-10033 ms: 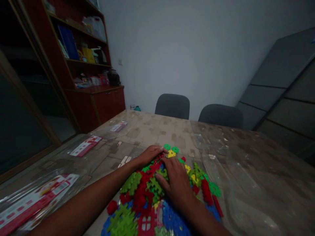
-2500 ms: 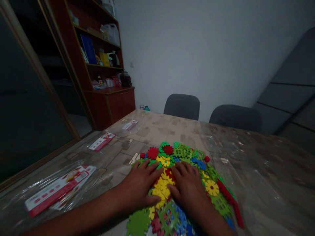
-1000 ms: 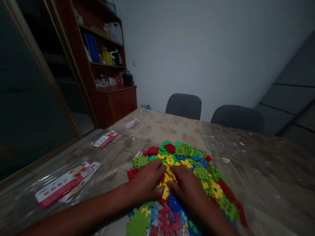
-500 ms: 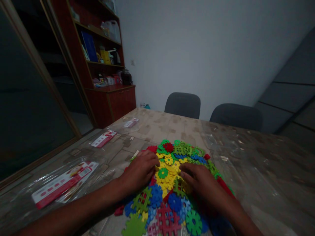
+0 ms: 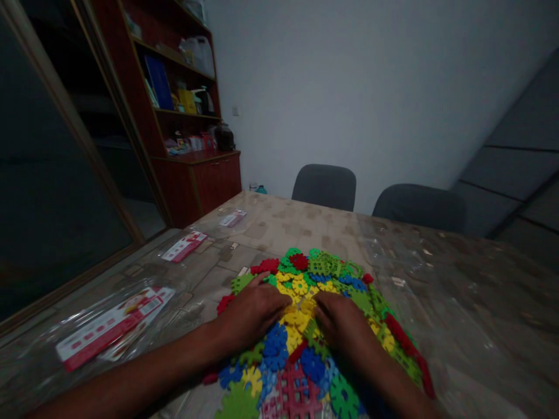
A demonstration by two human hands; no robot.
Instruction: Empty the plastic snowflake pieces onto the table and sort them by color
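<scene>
Yellow plastic pieces lie before you, your left hand at their nine o'clock, right hand at three, apparently hemming them in; whether your bent fingers grip any, I cannot tell.

Thin plastic interlocking pieces lie loosely heaped, overlapping, on the table, well short of its far edge. Yellow flower-shaped discs crowd the middle; green lattice pieces lie toward the far edge. Farther from it sit blue toothed discs, a dark-red lattice piece and a green slotted disc. Red bars line the flank toward the table's right side.
</scene>
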